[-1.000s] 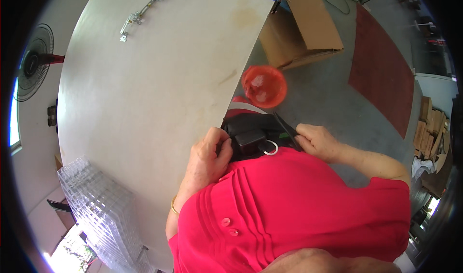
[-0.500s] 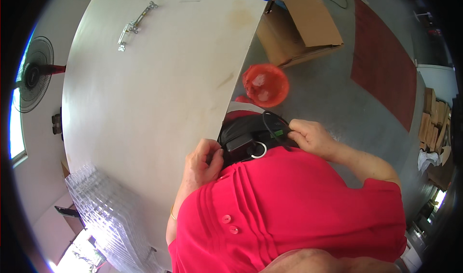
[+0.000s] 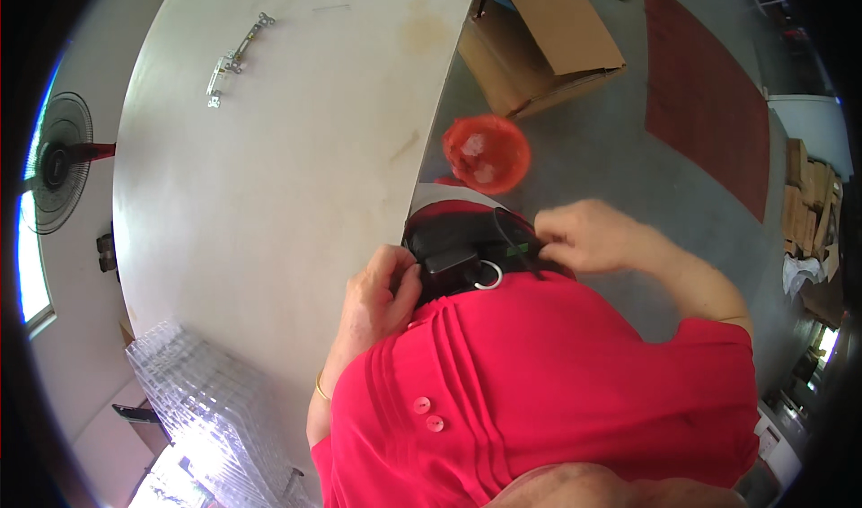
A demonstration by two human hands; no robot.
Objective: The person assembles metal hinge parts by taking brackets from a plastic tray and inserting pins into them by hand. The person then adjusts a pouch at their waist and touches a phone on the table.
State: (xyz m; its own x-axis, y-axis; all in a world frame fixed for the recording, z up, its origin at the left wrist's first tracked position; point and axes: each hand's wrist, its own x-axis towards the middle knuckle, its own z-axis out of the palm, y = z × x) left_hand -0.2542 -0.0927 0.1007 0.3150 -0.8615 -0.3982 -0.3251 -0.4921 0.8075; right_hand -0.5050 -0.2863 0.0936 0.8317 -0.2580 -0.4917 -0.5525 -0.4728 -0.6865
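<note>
A black waist pouch [image 3: 467,232] lies across my lap at the table's edge. My left hand [image 3: 382,288] has its fingers curled closed on the pouch's left side. At the opposite side, my right hand [image 3: 588,236] is also closed, its fingertips pinching the pouch's edge; exactly what they grip is partly hidden. Between the hands sits a small black box-shaped device [image 3: 451,266] with a white looped cable [image 3: 491,275] beside it. A thin black cable [image 3: 508,228] curves over the pouch near my right fingers.
On the pale table [image 3: 296,167] lies a jointed metal bracket [image 3: 232,62]. Clear plastic trays [image 3: 202,400] are stacked at the near left. An open cardboard box [image 3: 575,32] and a red plastic-lined bin [image 3: 488,153] stand on the floor to the right. A fan [image 3: 59,162] is at the left.
My right hand has shifted slightly up and turned, its fingers closer in against the pouch. The black cable near it lies differently. My left hand keeps its hold; the whole view has tilted a little.
</note>
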